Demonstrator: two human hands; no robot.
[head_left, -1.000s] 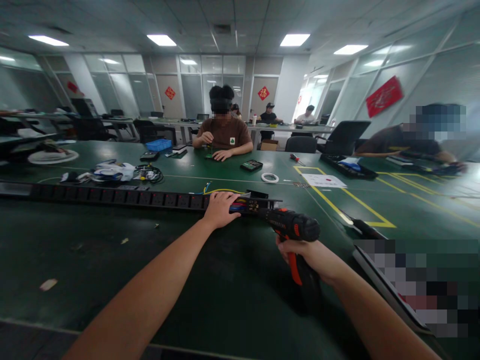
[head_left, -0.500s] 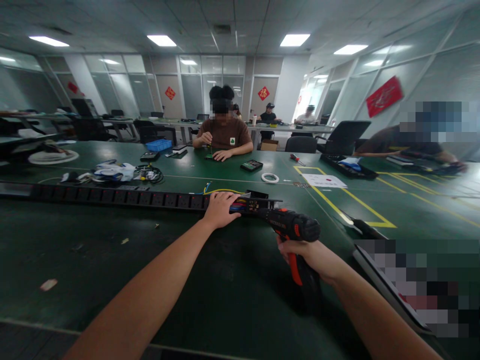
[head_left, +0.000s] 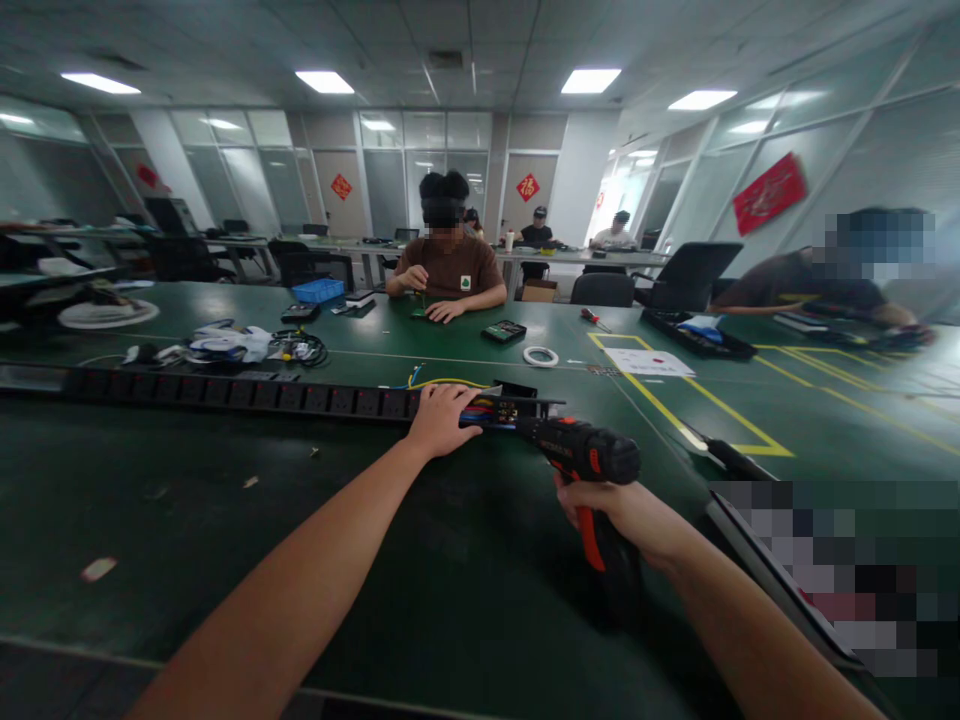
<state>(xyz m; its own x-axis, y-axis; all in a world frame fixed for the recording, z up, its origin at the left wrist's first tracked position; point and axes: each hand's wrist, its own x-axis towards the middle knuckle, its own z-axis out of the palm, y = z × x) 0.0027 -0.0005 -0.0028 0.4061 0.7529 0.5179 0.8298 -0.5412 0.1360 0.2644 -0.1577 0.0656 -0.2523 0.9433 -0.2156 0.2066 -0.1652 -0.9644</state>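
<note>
A long black power strip (head_left: pixel 225 392) lies across the green table (head_left: pixel 187 500). Its right end (head_left: pixel 510 408) is opened and shows coloured wires. My left hand (head_left: pixel 439 420) rests on that end, fingers curled over the strip and pressing it down. My right hand (head_left: pixel 626 515) grips the handle of a black and orange cordless drill (head_left: pixel 592 460). The drill's nose points left into the opened end of the strip, close to my left fingers.
A person in a brown shirt (head_left: pixel 448 270) sits across the table with small parts. A white tape ring (head_left: pixel 539 355), a green meter (head_left: pixel 503 331), a cable pile (head_left: pixel 225 345) and yellow floor-style tape lines (head_left: pixel 675 410) lie beyond. Another person (head_left: pixel 817 280) works at the right.
</note>
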